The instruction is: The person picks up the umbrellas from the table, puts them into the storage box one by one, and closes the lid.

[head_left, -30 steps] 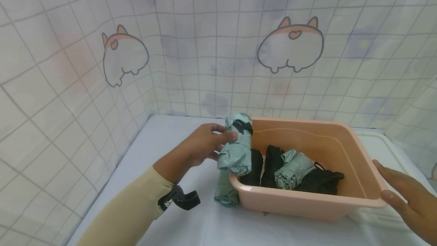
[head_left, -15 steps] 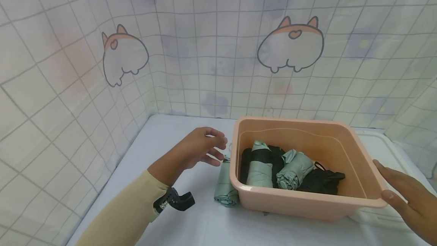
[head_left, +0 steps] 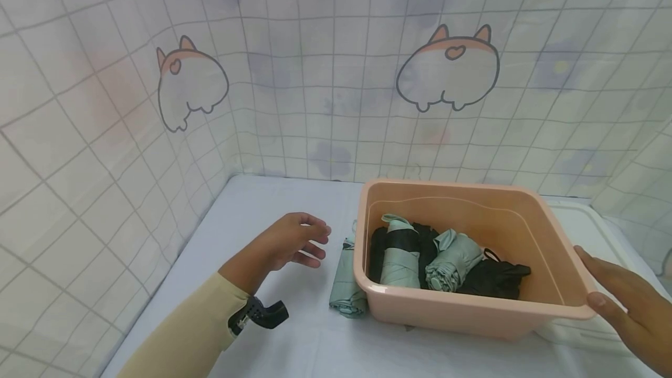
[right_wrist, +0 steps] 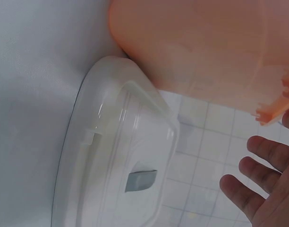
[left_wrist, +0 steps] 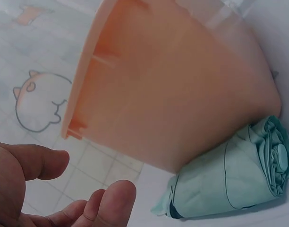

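Note:
In the head view my left hand (head_left: pixel 291 242) hovers over the table, left of the peach plastic bin (head_left: pixel 451 311), fingers loosely bent around nothing. Between hand and bin lies a pale green folded umbrella (head_left: pixel 346 287), its pleated end facing me; the left wrist view shows this umbrella (left_wrist: pixel 225 175) against the bin's base. Inside the bin rest a green umbrella (head_left: pixel 401 270) with a black band, another green one (head_left: pixel 455 264), and black folded bundles (head_left: pixel 496 280), partly covered. My right hand (head_left: pixel 627 293) touches the bin's right rim with fingers fairly straight.
A whitish lid (head_left: pixel 583 220) with grey latches lies beneath and right of the bin; its latch (right_wrist: pixel 142 180) shows in the right wrist view. White cloth covers the table (head_left: pixel 283 337). A tile-patterned curtain (head_left: pixel 315 74) hangs behind and to the left.
My left hand has let go of the banded green umbrella, which now lies in the bin's left part, and has drawn back left and toward me. My right hand stays at the rim.

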Available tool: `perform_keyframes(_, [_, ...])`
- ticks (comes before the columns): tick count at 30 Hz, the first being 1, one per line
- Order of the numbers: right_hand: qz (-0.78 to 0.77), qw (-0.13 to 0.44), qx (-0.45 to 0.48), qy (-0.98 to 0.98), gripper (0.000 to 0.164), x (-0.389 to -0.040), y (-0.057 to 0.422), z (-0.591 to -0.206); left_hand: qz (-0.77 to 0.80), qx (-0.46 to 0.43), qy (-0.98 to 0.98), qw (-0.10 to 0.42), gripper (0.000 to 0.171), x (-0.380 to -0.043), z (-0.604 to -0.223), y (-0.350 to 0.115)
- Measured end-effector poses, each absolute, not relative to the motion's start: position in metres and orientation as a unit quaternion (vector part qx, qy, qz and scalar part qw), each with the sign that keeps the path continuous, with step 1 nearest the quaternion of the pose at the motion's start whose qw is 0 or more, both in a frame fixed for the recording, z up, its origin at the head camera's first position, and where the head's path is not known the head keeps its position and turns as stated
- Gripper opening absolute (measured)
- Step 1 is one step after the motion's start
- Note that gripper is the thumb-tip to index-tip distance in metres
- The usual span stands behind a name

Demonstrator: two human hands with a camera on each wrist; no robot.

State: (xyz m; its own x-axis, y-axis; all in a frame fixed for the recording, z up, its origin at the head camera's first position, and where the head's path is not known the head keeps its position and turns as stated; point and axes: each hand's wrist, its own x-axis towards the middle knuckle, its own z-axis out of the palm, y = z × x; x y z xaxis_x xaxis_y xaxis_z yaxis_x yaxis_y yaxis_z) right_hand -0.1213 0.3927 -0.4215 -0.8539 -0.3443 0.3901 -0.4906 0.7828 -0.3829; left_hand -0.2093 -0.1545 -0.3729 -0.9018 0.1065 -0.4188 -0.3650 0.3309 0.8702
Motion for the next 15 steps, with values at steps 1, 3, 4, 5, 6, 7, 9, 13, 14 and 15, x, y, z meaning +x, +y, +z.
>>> perform_keyframes(1, [0.242,0.156,0.226,-0.93,0.073,-0.121,0.392,-0.421,0.574,-0.083,0.788,0.207,0.036,-0.209,-0.374,-0.156])
perform_keyframes(3, [0.242,0.162,0.229,-0.929,0.073,-0.122,0.392,-0.421,0.575,-0.085,0.786,0.209,0.037,-0.21,-0.377,-0.157])
perform_keyframes(4, [0.243,0.162,0.232,-0.928,0.072,-0.122,0.392,-0.421,0.576,-0.087,0.785,0.21,0.037,-0.21,-0.379,-0.158])
perform_keyframes(5, [0.244,0.16,0.235,-0.927,0.072,-0.122,0.393,-0.421,0.576,-0.09,0.785,0.212,0.037,-0.21,-0.381,-0.159])
perform_keyframes(6, [0.245,0.155,0.234,-0.928,0.072,-0.122,0.393,-0.421,0.575,-0.092,0.784,0.213,0.037,-0.21,-0.383,-0.159])
perform_keyframes(7, [0.245,0.153,0.231,-0.929,0.073,-0.122,0.393,-0.422,0.576,-0.095,0.783,0.216,0.037,-0.21,-0.385,-0.16])
perform_keyframes(9, [0.246,0.149,0.226,-0.931,0.073,-0.122,0.394,-0.423,0.576,-0.098,0.781,0.22,0.038,-0.209,-0.388,-0.161])
perform_keyframes(13, [0.246,0.14,0.22,-0.934,0.072,-0.121,0.394,-0.422,0.578,-0.103,0.777,0.228,0.04,-0.209,-0.398,-0.161])
perform_keyframes(14, [0.246,0.139,0.221,-0.934,0.071,-0.122,0.394,-0.422,0.578,-0.104,0.776,0.23,0.041,-0.208,-0.4,-0.161])
perform_keyframes(15, [0.246,0.138,0.224,-0.933,0.071,-0.122,0.394,-0.421,0.575,-0.103,0.778,0.232,0.042,-0.208,-0.403,-0.161])
